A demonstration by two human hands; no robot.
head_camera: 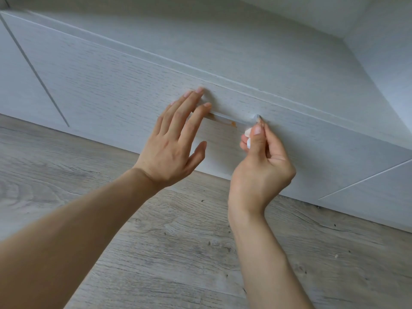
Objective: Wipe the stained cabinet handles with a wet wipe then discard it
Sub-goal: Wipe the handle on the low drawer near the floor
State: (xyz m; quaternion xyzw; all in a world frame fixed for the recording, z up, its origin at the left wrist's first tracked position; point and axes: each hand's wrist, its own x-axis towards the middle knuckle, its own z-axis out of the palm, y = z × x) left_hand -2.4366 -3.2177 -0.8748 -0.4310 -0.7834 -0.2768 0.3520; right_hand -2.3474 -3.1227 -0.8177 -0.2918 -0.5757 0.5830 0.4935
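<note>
Pinching a small bunched wet wipe [247, 137] at the right end of the cabinet handle [231, 120], the right hand [260, 161] is working while the left hand [176, 139] is lying flat and spread, fingertips touching the drawer front [116, 85] by the handle's left end. Because the wad is so small, it is probably risking skipping or smearing the orange stain [233, 123] sitting mid-handle, or slipping from the pinch. Pale wood-grain cabinets are running above a grey plank floor [178, 253].

Grey wood-look floor [178, 253], white cabinet [111, 85] standing on it, w/ small dark specks.
</note>
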